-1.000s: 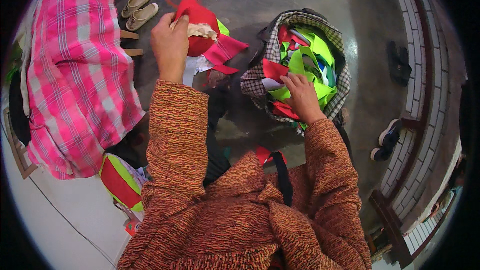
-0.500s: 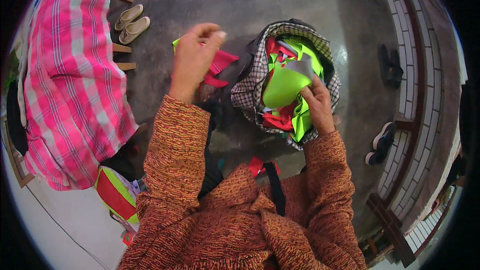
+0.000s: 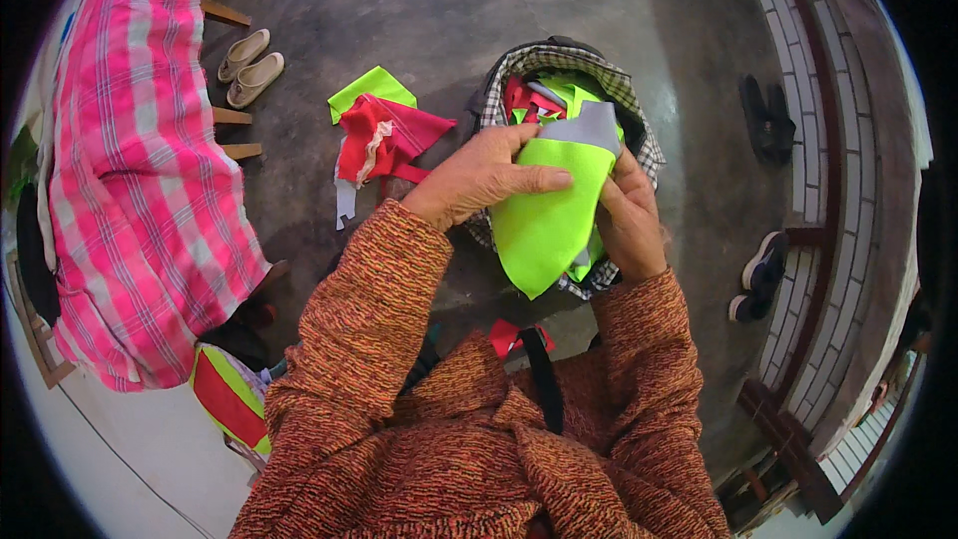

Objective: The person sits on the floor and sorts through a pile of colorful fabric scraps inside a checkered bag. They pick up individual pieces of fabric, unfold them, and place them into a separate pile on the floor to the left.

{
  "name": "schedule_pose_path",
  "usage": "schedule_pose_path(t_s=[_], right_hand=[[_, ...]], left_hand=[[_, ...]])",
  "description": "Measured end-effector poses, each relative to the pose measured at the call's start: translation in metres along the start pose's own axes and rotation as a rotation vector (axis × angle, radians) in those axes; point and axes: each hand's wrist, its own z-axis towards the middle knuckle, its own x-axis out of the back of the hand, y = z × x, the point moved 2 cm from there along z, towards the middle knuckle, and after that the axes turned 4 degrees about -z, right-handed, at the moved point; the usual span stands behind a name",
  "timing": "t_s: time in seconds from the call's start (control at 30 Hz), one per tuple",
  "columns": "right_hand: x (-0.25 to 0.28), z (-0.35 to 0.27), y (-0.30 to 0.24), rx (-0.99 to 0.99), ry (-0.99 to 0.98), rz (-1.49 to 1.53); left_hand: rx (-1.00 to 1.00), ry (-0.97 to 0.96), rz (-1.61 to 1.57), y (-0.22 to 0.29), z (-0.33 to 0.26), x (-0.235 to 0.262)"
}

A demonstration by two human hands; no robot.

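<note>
Between my hands, above the bag, is a neon yellow-green fabric scrap (image 3: 547,230) with a grey strip along its upper edge. My left hand (image 3: 484,172) takes its left side, thumb lying across the front. At its right edge, the fingers of my right hand (image 3: 634,215) are closed on the cloth, partly hidden behind it. Below the scrap stands a black-and-white checked cloth bag (image 3: 644,105), its mouth wide and full of green, red and grey scraps. On the floor left of my left hand lies a small pile of red scraps (image 3: 399,135) with a green piece (image 3: 374,90) at its far side.
A bed or table under a pink checked cover (image 3: 140,160) fills the left. Beige shoes (image 3: 249,65) stand beside its wooden legs. Dark slippers (image 3: 766,120) and dark sneakers (image 3: 760,274) line the brick wall at right. A red scrap (image 3: 509,335) lies close to my lap.
My left hand has come down and right, from over the floor pile to the green scrap. The scrap has moved slightly toward me and is spread out. The floor pile is now uncovered.
</note>
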Motion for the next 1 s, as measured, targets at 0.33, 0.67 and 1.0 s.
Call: schedule_pose_path(t_s=[0.33, 0.67, 1.0], right_hand=[[0.039, 0.009, -0.009, 0.166, 0.340, -0.294], [0.061, 0.026, 0.049, 0.101, 0.094, -1.197], [0.099, 0.049, 0.097, 0.048, -0.018, -1.473]], left_hand=[[-0.226, 0.324, -0.097, 0.010, -0.006, 0.039], [-0.381, 0.412, -0.257, 0.020, -0.020, 0.062], [-0.471, 0.714, -0.227, 0.031, -0.060, 0.118]])
